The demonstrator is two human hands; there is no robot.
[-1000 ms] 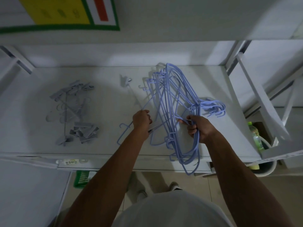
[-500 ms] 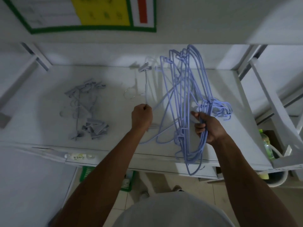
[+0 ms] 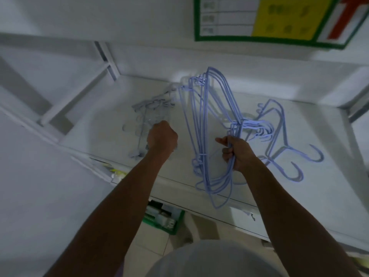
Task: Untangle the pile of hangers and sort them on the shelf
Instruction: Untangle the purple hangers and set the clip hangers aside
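My right hand (image 3: 238, 152): grips blue hangers (image 3: 237, 124), stood on end.
My left hand (image 3: 162, 136): curled, contents unclear, left of them.

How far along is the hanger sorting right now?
Partly done: grey clip hangers sit piled at left on the shelf, two blue hangers lie at right. The right hand grips a tangled blue bundle; the left hand is fisted by the grey pile, its hold blurred. That bundle is left to sort.
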